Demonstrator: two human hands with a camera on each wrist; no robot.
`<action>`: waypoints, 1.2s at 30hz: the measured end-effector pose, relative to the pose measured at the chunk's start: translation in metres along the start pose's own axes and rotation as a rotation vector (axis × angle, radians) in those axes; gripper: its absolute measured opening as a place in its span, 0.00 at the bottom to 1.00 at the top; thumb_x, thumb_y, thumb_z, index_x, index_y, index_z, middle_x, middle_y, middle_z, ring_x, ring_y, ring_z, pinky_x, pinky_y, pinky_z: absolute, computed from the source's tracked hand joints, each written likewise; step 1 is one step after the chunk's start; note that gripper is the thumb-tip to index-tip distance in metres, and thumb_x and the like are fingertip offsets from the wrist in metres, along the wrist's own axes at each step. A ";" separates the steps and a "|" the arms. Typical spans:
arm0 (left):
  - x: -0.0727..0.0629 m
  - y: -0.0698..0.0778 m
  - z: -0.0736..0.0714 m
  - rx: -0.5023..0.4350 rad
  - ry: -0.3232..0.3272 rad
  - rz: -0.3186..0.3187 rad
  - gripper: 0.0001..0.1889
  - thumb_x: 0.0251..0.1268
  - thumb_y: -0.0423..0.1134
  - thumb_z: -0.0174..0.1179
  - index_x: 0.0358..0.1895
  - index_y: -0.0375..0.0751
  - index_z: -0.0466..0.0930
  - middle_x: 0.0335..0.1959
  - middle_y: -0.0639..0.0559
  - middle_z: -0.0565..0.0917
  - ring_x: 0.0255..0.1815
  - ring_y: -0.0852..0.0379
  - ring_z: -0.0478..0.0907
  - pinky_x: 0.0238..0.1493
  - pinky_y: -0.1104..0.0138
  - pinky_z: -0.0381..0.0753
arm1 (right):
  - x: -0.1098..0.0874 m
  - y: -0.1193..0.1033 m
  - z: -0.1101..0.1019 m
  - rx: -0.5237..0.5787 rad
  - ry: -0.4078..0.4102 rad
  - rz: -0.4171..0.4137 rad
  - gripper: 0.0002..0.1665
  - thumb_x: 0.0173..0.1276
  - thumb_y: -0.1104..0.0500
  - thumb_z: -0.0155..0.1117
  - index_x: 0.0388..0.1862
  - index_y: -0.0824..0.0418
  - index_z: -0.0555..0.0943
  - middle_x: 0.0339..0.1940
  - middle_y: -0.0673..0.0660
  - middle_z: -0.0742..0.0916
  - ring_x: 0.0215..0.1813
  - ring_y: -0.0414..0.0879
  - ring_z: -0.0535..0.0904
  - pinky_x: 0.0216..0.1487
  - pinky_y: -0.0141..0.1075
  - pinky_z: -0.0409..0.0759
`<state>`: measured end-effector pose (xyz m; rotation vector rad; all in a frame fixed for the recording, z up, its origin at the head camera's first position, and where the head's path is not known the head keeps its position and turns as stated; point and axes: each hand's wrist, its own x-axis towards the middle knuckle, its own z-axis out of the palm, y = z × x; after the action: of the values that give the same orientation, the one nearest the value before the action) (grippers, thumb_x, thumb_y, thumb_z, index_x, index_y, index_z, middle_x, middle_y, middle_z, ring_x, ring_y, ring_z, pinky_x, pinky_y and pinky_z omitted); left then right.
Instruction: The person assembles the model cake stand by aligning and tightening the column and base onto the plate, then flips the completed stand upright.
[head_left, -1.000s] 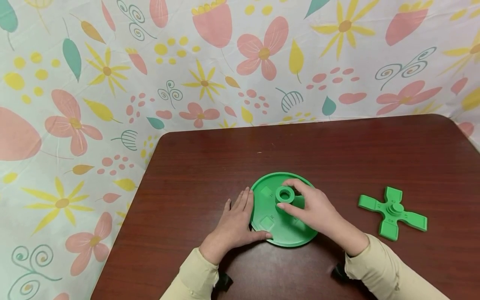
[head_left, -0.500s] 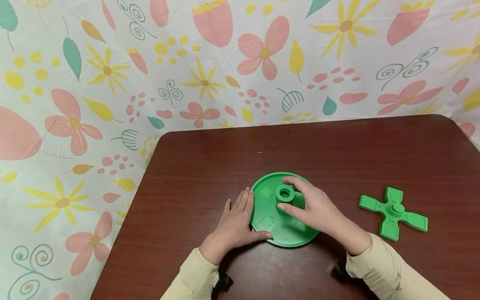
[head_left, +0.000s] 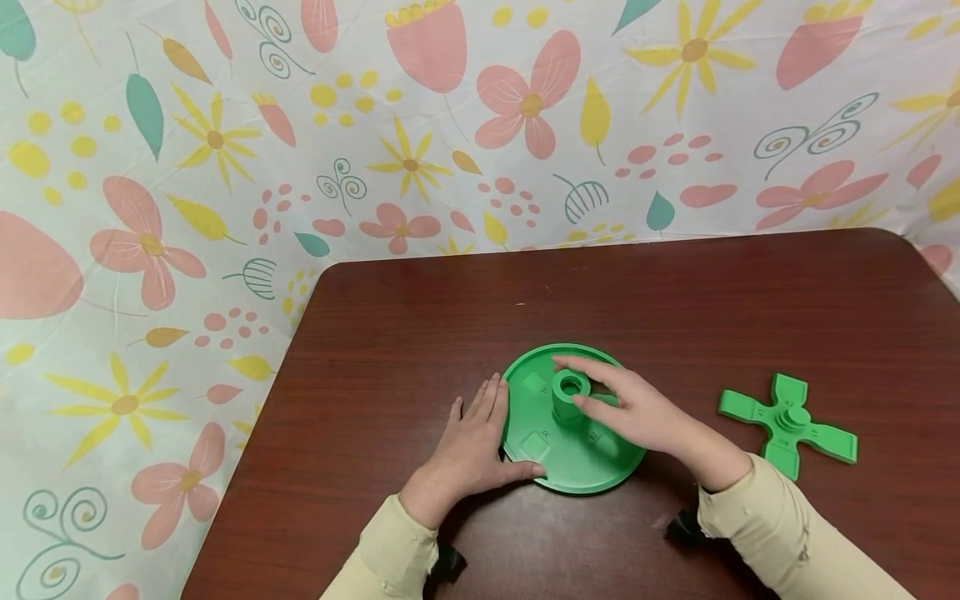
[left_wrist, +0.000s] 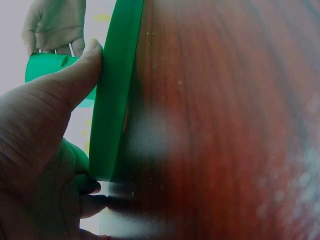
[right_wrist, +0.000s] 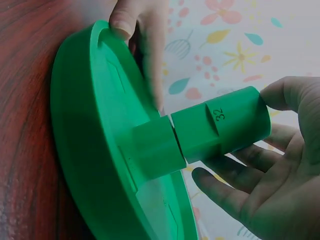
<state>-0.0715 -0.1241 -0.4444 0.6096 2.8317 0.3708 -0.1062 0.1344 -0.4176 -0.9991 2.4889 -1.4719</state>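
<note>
A round green tray (head_left: pixel 577 477) with a raised rim lies on the table, flat diamond shapes marked on its floor. From its middle rises a green post (right_wrist: pixel 155 150), and on top sits a hollow green sleeve (right_wrist: pixel 235 120) marked 32, a thin seam between the two. My left hand (head_left: pixel 468 454) rests against the tray's left side, fingers straight along the edge and thumb over the near rim. My right hand (head_left: pixel 645 408) is spread loosely around the sleeve's right side, its thumb at the sleeve's top end and its other fingers relaxed beside it.
To the right on the dark wooden table (head_left: pixel 420 325) lies a green cross-shaped piece (head_left: pixel 791 418) with four arms and a stepped round knob at its centre. A flowered cloth (head_left: pixel 450 125) hangs behind and left of the table.
My right hand has loosened and shifted slightly right, its thumb slipping from the front of the sleeve to its right side. My left hand and the tray stay put.
</note>
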 end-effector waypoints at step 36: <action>0.000 0.001 -0.001 0.012 -0.003 0.004 0.65 0.49 0.79 0.55 0.79 0.39 0.34 0.80 0.44 0.41 0.79 0.51 0.40 0.71 0.42 0.47 | -0.003 0.000 0.004 -0.101 0.016 -0.021 0.34 0.73 0.59 0.60 0.75 0.58 0.63 0.71 0.55 0.73 0.70 0.47 0.67 0.63 0.36 0.71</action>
<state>-0.0720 -0.1237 -0.4430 0.6184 2.8318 0.3532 -0.1020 0.1335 -0.4205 -1.0372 2.5950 -1.3767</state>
